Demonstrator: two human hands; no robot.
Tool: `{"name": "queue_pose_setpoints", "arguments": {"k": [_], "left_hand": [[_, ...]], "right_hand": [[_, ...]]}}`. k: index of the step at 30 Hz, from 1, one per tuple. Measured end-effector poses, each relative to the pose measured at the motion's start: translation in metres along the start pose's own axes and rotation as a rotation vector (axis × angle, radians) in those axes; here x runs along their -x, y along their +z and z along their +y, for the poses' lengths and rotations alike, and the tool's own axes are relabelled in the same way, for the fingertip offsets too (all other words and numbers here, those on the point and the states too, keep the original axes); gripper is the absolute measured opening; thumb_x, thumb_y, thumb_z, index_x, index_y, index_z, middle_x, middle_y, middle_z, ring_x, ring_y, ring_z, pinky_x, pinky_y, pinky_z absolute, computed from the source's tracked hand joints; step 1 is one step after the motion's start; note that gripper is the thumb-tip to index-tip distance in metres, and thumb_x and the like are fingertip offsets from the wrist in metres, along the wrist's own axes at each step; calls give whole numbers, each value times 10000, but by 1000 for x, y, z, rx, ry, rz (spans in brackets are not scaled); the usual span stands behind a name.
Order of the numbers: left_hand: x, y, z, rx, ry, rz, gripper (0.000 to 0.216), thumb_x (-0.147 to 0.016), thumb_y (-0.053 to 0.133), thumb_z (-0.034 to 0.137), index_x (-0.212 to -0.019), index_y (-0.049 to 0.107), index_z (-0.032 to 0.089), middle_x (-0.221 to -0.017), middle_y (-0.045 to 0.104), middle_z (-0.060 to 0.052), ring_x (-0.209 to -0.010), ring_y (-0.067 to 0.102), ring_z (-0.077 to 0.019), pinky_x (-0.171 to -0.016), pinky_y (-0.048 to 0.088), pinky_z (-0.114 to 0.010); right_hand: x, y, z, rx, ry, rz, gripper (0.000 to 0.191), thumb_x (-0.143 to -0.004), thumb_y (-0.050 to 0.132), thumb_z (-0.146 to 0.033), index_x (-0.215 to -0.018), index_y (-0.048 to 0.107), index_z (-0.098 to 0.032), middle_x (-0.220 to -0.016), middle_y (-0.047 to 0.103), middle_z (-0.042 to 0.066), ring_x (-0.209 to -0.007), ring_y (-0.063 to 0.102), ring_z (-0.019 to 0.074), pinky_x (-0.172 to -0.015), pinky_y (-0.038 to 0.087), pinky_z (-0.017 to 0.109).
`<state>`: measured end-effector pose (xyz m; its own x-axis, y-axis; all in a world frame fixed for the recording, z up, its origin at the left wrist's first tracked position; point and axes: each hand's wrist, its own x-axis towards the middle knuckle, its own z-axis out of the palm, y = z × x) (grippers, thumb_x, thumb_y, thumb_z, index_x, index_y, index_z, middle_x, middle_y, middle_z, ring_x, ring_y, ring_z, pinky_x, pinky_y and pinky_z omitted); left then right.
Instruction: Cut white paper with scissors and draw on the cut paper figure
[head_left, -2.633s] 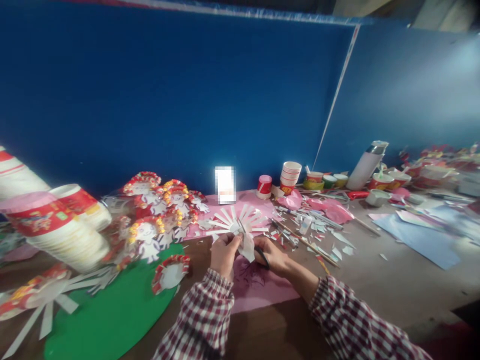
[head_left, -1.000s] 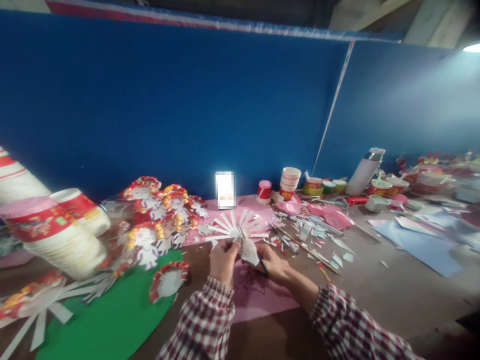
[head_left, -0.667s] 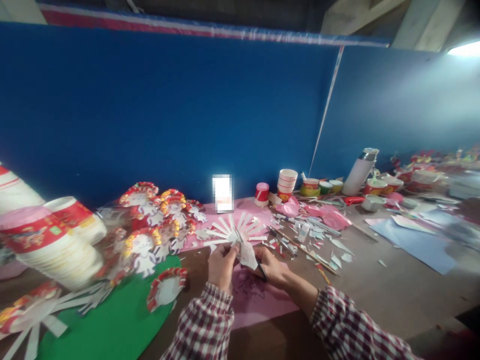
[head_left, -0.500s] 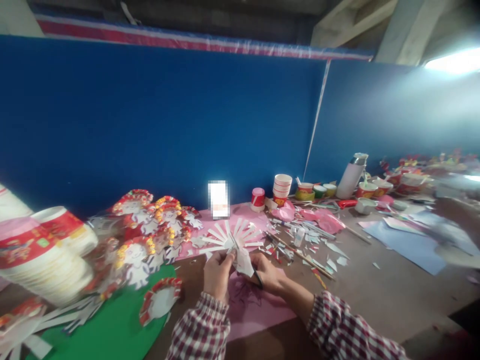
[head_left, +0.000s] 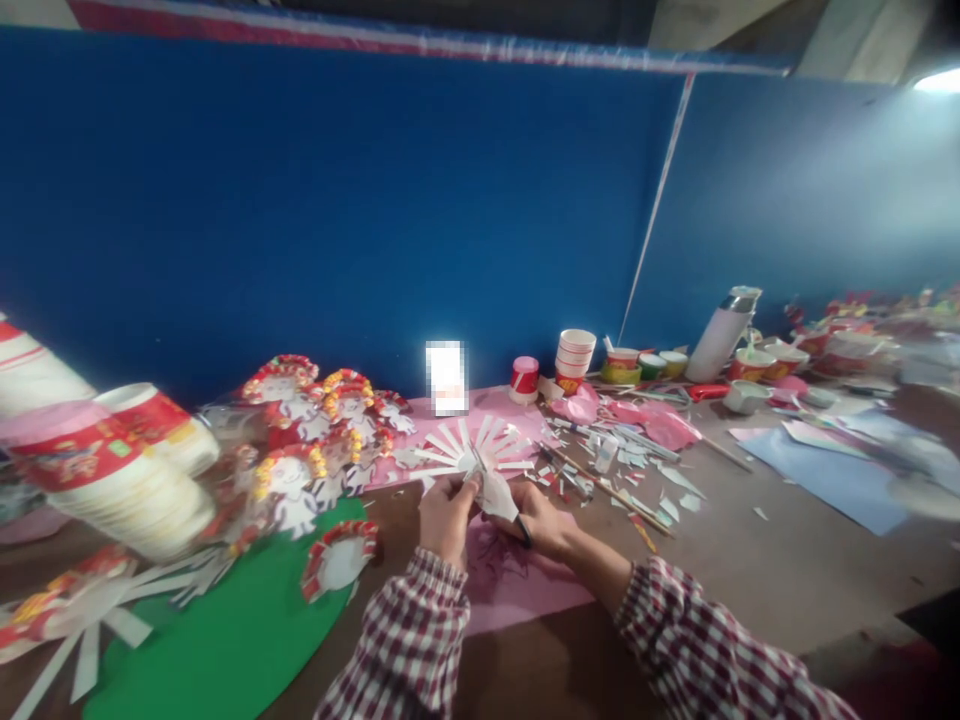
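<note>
Barely anything at the hands (head_left: 448, 515) has shifted since the earlier frame; only the view has tipped, setting everything higher.
At centre, the left hand pinches the white paper piece (head_left: 496, 493) while the right hand (head_left: 544, 522) grips the scissors (head_left: 524, 532) by their dark handle; from here I can't tell how wide the blades stand. Snipping looks like the step in hand, and the next move would call for a steady pinch, fingertips clear of the blades. Just above, white strips (head_left: 459, 458) fan out.
</note>
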<state>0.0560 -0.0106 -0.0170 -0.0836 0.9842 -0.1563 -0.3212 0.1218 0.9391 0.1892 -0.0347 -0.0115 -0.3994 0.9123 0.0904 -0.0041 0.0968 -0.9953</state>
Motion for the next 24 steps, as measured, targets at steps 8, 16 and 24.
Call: {"name": "queue_pose_setpoints", "arguments": {"k": [8, 16, 24], "left_hand": [[1, 1, -3, 41, -5, -40, 236, -533, 738, 333, -630, 625, 149, -549, 625, 1, -526, 584, -148, -541, 490, -270], [-1, -2, -5, -36, -4, -29, 258, -552, 735, 362, -648, 625, 149, -510, 584, 21, -457, 524, -105, -463, 420, -216], [-1, -1, -5, -48, -13, -27, 276, -560, 728, 390, -660, 626, 153, -488, 574, 26, -453, 524, -114, -459, 411, -223]], "right_hand": [[-1, 1, 0, -3, 14, 15, 283, -677, 620, -371, -756, 609, -100, -561, 452, -39, -494, 317, 61, -447, 269, 169], [0, 1, -3, 3, 1, 15, 203, -684, 612, -303, -748, 605, -110, -574, 470, -39, -521, 337, 69, -481, 278, 177], [1, 3, -9, 22, 10, 28, 237, -676, 606, -334, -763, 610, -113, -558, 479, -36, -520, 339, 74, -475, 280, 180]]}}
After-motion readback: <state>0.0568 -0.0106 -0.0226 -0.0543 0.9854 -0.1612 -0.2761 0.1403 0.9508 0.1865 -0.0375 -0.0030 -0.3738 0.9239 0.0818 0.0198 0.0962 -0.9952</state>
